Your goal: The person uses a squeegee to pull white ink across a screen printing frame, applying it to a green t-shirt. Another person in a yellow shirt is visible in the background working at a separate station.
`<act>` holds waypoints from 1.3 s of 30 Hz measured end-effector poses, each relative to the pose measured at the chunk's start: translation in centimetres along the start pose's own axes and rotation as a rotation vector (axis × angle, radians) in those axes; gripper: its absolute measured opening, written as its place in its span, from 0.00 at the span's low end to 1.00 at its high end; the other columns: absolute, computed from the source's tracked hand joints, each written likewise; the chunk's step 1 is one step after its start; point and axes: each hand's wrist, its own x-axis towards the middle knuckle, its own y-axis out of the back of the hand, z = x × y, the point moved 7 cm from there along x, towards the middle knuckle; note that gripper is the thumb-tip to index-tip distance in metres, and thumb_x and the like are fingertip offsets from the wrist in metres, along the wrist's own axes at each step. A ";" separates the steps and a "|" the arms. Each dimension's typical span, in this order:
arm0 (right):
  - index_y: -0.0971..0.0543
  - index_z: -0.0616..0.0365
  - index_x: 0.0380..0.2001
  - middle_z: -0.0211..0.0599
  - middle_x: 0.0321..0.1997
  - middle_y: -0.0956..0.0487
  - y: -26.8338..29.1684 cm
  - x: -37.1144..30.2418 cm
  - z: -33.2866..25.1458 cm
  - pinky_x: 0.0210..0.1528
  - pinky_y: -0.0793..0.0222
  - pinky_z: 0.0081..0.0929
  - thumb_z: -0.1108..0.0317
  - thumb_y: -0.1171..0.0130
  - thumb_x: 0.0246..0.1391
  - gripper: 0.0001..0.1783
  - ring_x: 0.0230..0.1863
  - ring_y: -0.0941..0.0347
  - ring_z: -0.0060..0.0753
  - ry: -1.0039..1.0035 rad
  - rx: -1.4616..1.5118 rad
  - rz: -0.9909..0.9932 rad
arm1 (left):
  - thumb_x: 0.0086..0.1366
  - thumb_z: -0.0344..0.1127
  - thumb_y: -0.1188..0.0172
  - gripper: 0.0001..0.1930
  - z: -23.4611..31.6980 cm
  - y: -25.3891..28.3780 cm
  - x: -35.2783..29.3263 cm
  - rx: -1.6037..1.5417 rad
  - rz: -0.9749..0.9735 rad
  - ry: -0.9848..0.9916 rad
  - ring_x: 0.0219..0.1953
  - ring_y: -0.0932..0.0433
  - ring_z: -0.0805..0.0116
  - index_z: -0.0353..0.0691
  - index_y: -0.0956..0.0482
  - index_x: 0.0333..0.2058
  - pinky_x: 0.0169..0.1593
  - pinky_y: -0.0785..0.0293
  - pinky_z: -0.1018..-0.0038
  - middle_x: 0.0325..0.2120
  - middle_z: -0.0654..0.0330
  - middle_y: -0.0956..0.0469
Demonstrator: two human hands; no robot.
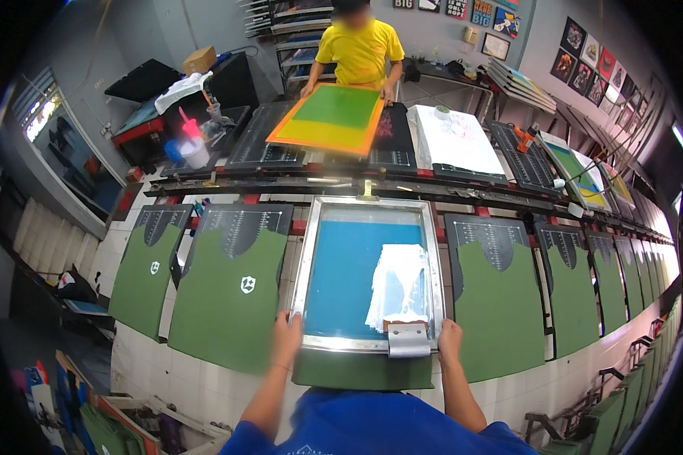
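Observation:
A silk-screen printing frame (300,274) with a metal border and blue mesh lies in front of me, over a green shirt (363,373) that shows below its near edge. My left hand (285,338) is closed on the frame's left side by the near corner. At the opposite near corner, my right hand (450,341) is closed on the right side. A squeegee (408,341) with a metallic grey grip rests inside the near right corner. White ink (401,280) spreads over the mesh just beyond its blade.
Green shirts on boards flank the frame; two to the left (224,303) bear white emblems, several run right (501,311). Across the rail (357,184), a person in yellow holds an orange-edged screen (330,117). A white bucket (195,154) stands far left, an orange tool (525,138) far right.

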 end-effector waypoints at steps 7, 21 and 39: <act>0.20 0.73 0.44 0.36 0.36 0.18 -1.2 -1.2 -1.5 0.42 0.30 0.25 0.64 0.46 0.63 0.18 0.36 0.25 0.25 -0.219 0.299 -0.071 | 0.70 0.43 0.49 0.18 1.4 0.4 -0.9 -0.194 -0.048 0.178 0.33 0.26 0.65 0.32 0.24 0.44 0.41 0.28 0.68 0.31 0.55 0.22; 0.19 0.70 0.42 0.39 0.39 0.17 -1.7 -0.2 3.6 0.42 0.28 0.26 0.63 0.44 0.64 0.17 0.36 0.22 0.28 -0.280 0.353 -0.071 | 0.68 0.35 0.49 0.12 -7.6 -3.0 0.2 -0.359 0.097 0.158 0.36 0.28 0.67 0.32 0.22 0.36 0.45 0.32 0.72 0.32 0.57 0.24; 0.25 0.59 0.48 0.44 0.48 0.25 -5.8 -12.7 -8.9 0.53 0.33 0.42 0.67 0.32 0.39 0.28 0.51 0.29 0.49 0.953 -0.926 -0.496 | 0.73 0.39 0.51 0.12 2.2 -17.6 -17.3 -0.435 -1.127 0.650 0.31 0.19 0.69 0.37 0.25 0.42 0.35 0.21 0.74 0.33 0.59 0.21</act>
